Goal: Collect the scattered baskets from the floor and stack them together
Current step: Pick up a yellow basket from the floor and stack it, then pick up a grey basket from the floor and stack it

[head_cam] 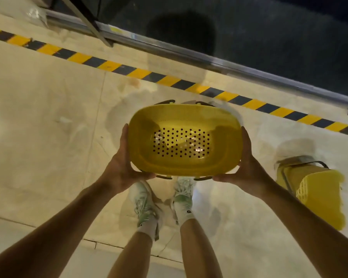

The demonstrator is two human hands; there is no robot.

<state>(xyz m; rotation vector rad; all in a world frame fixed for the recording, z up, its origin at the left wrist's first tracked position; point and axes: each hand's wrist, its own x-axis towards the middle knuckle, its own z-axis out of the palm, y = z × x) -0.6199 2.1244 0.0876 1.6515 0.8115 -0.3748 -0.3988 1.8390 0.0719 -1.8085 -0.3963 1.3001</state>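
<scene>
A yellow plastic basket (184, 121) with a perforated bottom and dark handles is held level above the floor, its opening facing me. My left hand (125, 163) grips its left end, thumb under the near rim. My right hand (244, 167) grips its right end the same way. A second yellow basket (317, 193) lies tipped on its side on the floor at the right, dark handle toward the far side, apart from both hands.
My two feet in white and green sneakers (163, 199) stand on the pale glossy floor below the held basket. A yellow-and-black hazard stripe (141, 74) crosses the floor diagonally. Beyond it a metal rail (189, 55) borders a dark area.
</scene>
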